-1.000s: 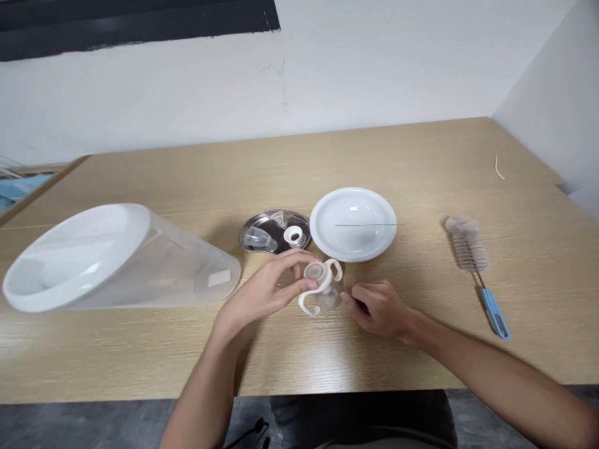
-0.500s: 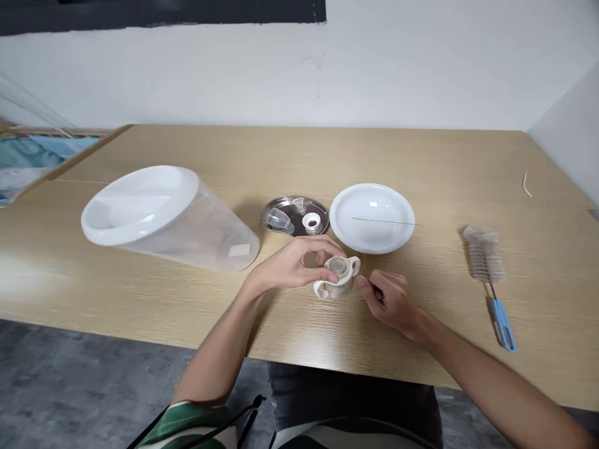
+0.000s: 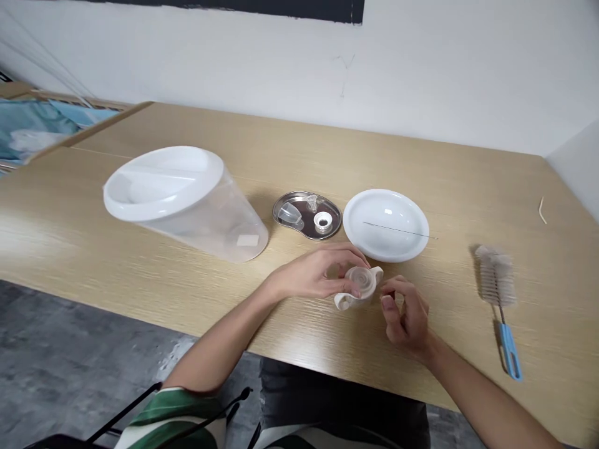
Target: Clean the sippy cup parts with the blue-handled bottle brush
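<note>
A small two-handled baby bottle part, with a translucent round top and pale looped handles, is tilted just above the front of the wooden table. My left hand grips it from the left, thumb on the near side and fingers on the far side. Close to its right handle is my right hand, fingers curled and the thumb tip near the index fingertip. Whatever lies between those tips, if anything, is too small or hidden to name. I cannot tell whether the right fingertips touch the handle.
Behind my hands, a kidney-shaped metal tray holds a clear cover, a small clear piece and a white ring. A thin wire crosses a white bowl. Left: large translucent bucket. Right: blue-handled bottle brush.
The view has turned and shifted, so the things appear in new places. My right hand has loosened from a tighter fist. The left hand still holds the two-handled baby bottle part.
</note>
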